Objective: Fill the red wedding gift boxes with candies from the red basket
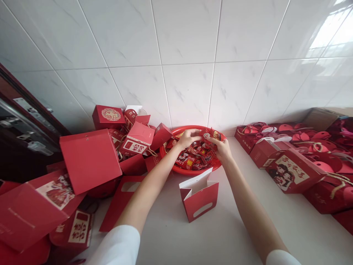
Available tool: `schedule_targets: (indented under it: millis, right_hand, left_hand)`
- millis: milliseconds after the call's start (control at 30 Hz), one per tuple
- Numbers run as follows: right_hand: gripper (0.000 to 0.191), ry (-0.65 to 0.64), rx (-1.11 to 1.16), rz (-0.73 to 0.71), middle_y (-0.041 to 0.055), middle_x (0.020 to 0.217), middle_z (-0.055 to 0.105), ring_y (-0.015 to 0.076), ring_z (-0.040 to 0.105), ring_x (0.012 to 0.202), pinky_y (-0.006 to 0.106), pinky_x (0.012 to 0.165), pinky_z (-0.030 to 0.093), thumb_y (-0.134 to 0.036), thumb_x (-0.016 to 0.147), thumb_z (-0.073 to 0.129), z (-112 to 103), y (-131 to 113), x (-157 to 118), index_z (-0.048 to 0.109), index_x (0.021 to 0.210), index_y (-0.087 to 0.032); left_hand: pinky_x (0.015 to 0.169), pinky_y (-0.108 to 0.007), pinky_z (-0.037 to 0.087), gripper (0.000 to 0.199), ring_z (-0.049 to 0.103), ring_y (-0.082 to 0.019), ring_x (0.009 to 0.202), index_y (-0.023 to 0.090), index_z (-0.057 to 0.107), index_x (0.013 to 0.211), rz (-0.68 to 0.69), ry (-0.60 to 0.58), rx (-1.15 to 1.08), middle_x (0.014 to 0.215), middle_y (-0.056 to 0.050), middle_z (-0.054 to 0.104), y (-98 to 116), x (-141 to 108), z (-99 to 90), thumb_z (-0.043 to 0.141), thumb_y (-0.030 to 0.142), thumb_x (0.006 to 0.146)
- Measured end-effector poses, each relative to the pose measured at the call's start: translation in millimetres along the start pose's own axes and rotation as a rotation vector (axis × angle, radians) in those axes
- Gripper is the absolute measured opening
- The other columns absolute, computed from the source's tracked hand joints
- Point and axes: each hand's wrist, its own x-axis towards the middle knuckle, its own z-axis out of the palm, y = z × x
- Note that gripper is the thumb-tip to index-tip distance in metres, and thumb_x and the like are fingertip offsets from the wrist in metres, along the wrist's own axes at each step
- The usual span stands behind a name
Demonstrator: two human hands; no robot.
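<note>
Both hands are over a red basin [187,172] filled with red wrapped candies [193,152]. My right hand [221,147] is closed on a red candy packet [215,134] at the basin's right side. My left hand [189,139] is at the upper middle of the basin, its fingers bent towards my right hand; whether anything is between its fingertips is too small to tell. Nearer to me, between my forearms, a red paper box [200,200] stands upright with its white-lined top open.
Red gift boxes [91,160] lie in a loose pile on the left, some by a dark door frame [27,110]. Rows of red boxes with rope handles [296,165] line the right side. A tiled wall [187,84] rises behind the basin.
</note>
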Motion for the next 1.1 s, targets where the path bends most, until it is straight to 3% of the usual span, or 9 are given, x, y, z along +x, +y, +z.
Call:
schedule_targets:
  millis: [400, 600, 867, 1100]
  right_hand:
    - [0.035, -0.091, -0.024, -0.015, 0.0031, 0.082, 0.078, 0.0245, 0.075, 0.075, 0.037, 0.073, 0.064, -0.032, 0.054, 0.095, -2, 3, -1, 0.075, 0.08, -0.02]
    - [0.029, -0.053, 0.039, 0.003, 0.0027, 0.079, 0.077, 0.0227, 0.073, 0.074, 0.032, 0.063, 0.062, -0.039, 0.063, 0.088, 1, -2, -1, 0.075, 0.081, -0.02]
    - [0.01, 0.014, 0.07, 0.069, -0.0023, 0.067, 0.069, 0.0182, 0.066, 0.069, 0.034, 0.067, 0.064, -0.021, 0.057, 0.07, -4, 3, 9, 0.062, 0.064, -0.021]
    - [0.024, -0.009, -0.006, 0.043, -0.0004, 0.079, 0.071, 0.0212, 0.069, 0.082, 0.035, 0.065, 0.066, -0.027, 0.061, 0.081, -4, 4, 6, 0.062, 0.074, -0.022]
  left_hand:
    - [0.094, -0.039, 0.052, 0.035, 0.07, -0.027, 0.102, 0.019, 0.078, 0.086, -0.012, -0.025, 0.005, 0.096, -0.005, 0.08, 15, -6, 5.1, 0.077, 0.05, 0.072]
    - [0.09, -0.037, 0.053, 0.035, 0.07, -0.025, 0.098, 0.018, 0.076, 0.084, -0.025, 0.057, 0.012, 0.094, -0.005, 0.079, 12, -4, 3.9, 0.072, 0.051, 0.075]
    - [0.086, -0.033, 0.052, 0.035, 0.069, -0.02, 0.089, 0.016, 0.074, 0.087, -0.02, 0.043, -0.058, 0.091, -0.004, 0.077, 12, -6, 2.3, 0.076, 0.049, 0.074]
    - [0.086, -0.033, 0.052, 0.032, 0.069, -0.019, 0.087, 0.016, 0.074, 0.085, -0.015, 0.07, -0.098, 0.088, -0.004, 0.077, 12, -6, 2.1, 0.077, 0.046, 0.074]
